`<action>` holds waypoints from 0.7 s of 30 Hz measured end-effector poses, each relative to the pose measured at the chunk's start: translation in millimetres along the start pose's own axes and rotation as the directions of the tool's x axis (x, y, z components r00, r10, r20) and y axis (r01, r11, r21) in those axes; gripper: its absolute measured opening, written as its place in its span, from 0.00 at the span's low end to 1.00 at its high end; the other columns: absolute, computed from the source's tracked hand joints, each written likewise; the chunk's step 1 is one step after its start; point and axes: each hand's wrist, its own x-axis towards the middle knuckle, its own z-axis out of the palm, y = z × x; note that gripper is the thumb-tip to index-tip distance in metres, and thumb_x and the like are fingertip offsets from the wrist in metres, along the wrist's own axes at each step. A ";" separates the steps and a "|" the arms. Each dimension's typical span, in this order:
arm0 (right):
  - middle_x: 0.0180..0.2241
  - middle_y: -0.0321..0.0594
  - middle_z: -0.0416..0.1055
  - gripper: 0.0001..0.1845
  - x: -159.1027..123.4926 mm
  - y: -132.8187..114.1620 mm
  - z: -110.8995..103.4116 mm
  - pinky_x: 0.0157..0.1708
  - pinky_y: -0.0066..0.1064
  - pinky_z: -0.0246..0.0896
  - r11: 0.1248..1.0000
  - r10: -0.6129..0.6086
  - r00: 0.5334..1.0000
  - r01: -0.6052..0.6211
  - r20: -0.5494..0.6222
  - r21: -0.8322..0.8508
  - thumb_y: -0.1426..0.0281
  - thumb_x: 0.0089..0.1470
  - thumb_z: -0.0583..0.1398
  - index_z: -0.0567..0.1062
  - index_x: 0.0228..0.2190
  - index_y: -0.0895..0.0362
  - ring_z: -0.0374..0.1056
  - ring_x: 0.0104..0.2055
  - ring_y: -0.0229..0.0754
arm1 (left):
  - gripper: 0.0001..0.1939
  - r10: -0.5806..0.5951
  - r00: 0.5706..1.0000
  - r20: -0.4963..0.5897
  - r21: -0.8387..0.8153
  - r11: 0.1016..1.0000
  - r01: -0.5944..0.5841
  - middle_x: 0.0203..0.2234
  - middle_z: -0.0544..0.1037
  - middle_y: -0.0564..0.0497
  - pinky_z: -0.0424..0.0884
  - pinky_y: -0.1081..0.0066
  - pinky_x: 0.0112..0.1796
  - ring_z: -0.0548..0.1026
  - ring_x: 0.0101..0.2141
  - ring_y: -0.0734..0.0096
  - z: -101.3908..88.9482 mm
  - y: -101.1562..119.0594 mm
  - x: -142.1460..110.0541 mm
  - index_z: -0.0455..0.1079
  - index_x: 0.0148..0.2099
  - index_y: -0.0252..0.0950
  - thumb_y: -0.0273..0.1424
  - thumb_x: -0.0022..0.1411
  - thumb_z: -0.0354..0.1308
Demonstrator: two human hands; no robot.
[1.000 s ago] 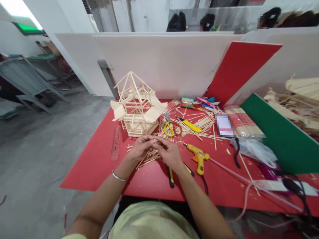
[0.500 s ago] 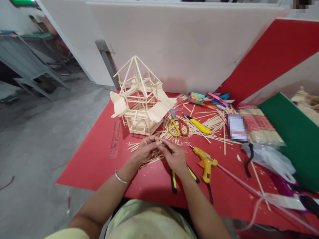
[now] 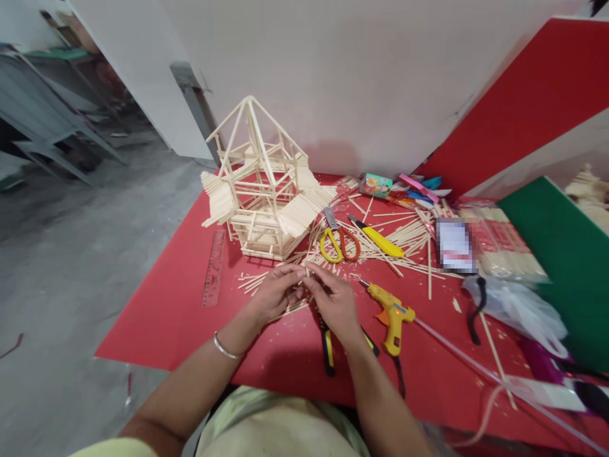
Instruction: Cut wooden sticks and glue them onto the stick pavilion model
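My left hand (image 3: 276, 293) and my right hand (image 3: 337, 304) meet over the table, fingertips pinched together. Between them shows the pale end of a short wooden stick (image 3: 307, 272); most of it is hidden by my fingers. Just beyond stands a house-like frame model (image 3: 259, 184) of thin wooden sticks, with a peaked top and slatted side roofs. Loose cut sticks (image 3: 252, 282) lie under and around my hands. Partly covered by my right hand and forearm is a tool with black-and-yellow handles (image 3: 328, 355). A yellow hot glue gun (image 3: 392, 314) lies to the right of that hand.
On the red tabletop (image 3: 157, 317) are a clear ruler (image 3: 214, 266), scissors (image 3: 340, 244), a yellow cutter knife (image 3: 380, 241), a phone (image 3: 455, 246), packed sticks (image 3: 509, 244) and a plastic bag (image 3: 518, 311). A green board (image 3: 561, 273) leans at right; a white panel (image 3: 371, 82) stands behind.
My view has tilted down and come closer to the table. Both hands stay together, with fingers shifting slightly; the stick end between them shows more clearly. The model and tools have not moved.
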 end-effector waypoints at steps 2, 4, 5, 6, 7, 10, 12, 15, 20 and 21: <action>0.46 0.33 0.78 0.16 0.4 -0.2 -1.2 0.48 0.31 0.67 1.000 0.009 1.000 -0.009 0.006 -0.009 0.65 0.59 0.61 0.77 0.50 0.44 0.74 0.46 0.39 | 0.10 0.003 1.000 -0.003 0.006 1.000 -0.003 0.19 0.73 0.54 0.63 0.80 0.19 0.69 0.17 0.81 -1.2 -1.1 0.7 0.74 0.33 0.32 0.32 0.52 0.70; 0.44 0.34 0.78 0.16 0.7 -0.8 -2.3 0.46 0.30 0.68 1.000 0.013 1.000 -0.013 0.018 -0.020 0.65 0.58 0.62 0.78 0.48 0.45 0.73 0.44 0.38 | 0.10 0.023 1.000 -0.014 0.018 1.000 -0.023 0.18 0.73 0.54 0.64 0.80 0.20 0.69 0.17 0.81 -2.5 -2.9 1.8 0.74 0.32 0.32 0.32 0.51 0.70; 0.43 0.35 0.78 0.16 0.9 -1.3 -2.8 0.45 0.30 0.68 1.000 0.008 1.000 -0.007 0.026 -0.025 0.65 0.58 0.62 0.78 0.48 0.46 0.73 0.43 0.38 | 0.10 0.037 0.999 -0.020 0.024 0.999 -0.036 0.18 0.73 0.54 0.64 0.80 0.20 0.68 0.16 0.81 -3.1 -4.1 2.3 0.74 0.31 0.32 0.32 0.50 0.70; 0.42 0.35 0.78 0.16 1.0 -1.8 -3.2 0.44 0.30 0.68 1.000 -0.001 0.999 0.002 0.035 -0.030 0.65 0.57 0.62 0.78 0.48 0.46 0.73 0.42 0.38 | 0.10 0.050 0.998 -0.025 0.029 0.998 -0.049 0.17 0.72 0.54 0.65 0.80 0.20 0.68 0.16 0.81 -3.7 -5.4 2.7 0.74 0.31 0.32 0.32 0.51 0.70; 0.42 0.36 0.77 0.16 1.1 -2.5 -3.5 0.43 0.30 0.68 0.999 -0.011 0.999 0.012 0.043 -0.033 0.65 0.57 0.63 0.78 0.48 0.47 0.73 0.41 0.38 | 0.10 0.062 0.998 -0.029 0.032 0.998 -0.061 0.17 0.72 0.55 0.65 0.79 0.20 0.68 0.16 0.81 -4.2 -6.8 2.9 0.73 0.31 0.32 0.32 0.51 0.70; 0.41 0.38 0.77 0.15 1.3 -4.4 -3.9 0.43 0.29 0.67 0.999 -0.032 0.998 0.033 0.045 -0.033 0.66 0.59 0.61 0.78 0.48 0.48 0.72 0.41 0.38 | 0.11 0.068 0.997 -0.019 0.039 0.997 -0.068 0.16 0.71 0.55 0.65 0.79 0.19 0.67 0.15 0.80 -5.0 -10.0 2.5 0.73 0.31 0.32 0.34 0.52 0.69; 0.41 0.38 0.77 0.14 1.3 -4.9 -4.1 0.43 0.30 0.66 0.998 -0.040 0.999 0.041 0.035 -0.038 0.66 0.60 0.60 0.79 0.47 0.48 0.72 0.42 0.38 | 0.12 0.050 0.999 0.002 0.041 0.998 -0.050 0.15 0.72 0.55 0.65 0.78 0.17 0.67 0.14 0.79 -4.5 -10.3 1.3 0.72 0.33 0.32 0.36 0.53 0.68; 0.41 0.38 0.76 0.14 1.3 -4.1 -4.4 0.44 0.31 0.66 0.998 -0.045 0.998 0.047 0.040 -0.048 0.66 0.61 0.59 0.78 0.47 0.47 0.72 0.42 0.39 | 0.12 0.007 0.999 0.052 0.028 1.000 -0.008 0.16 0.72 0.54 0.65 0.77 0.16 0.69 0.14 0.76 -2.4 -7.2 -1.2 0.71 0.35 0.33 0.37 0.56 0.66; 0.41 0.38 0.76 0.14 1.9 -1.4 -4.7 0.46 0.33 0.66 0.998 -0.028 0.999 0.030 0.044 -0.048 0.65 0.61 0.59 0.78 0.47 0.47 0.71 0.43 0.40 | 0.13 -0.090 0.989 0.115 -0.038 0.995 0.095 0.21 0.76 0.53 0.61 0.81 0.12 0.70 0.14 0.77 -1.9 -1.1 -2.4 0.70 0.37 0.33 0.36 0.56 0.66; 0.42 0.38 0.76 0.15 2.0 -1.3 -4.8 0.47 0.33 0.66 0.998 -0.019 0.999 0.022 0.041 -0.054 0.65 0.61 0.59 0.77 0.49 0.47 0.71 0.44 0.40 | 0.13 -0.101 0.989 0.112 -0.048 0.993 0.107 0.21 0.76 0.53 0.61 0.81 0.12 0.71 0.14 0.77 -2.6 -0.9 -2.0 0.70 0.37 0.33 0.35 0.55 0.67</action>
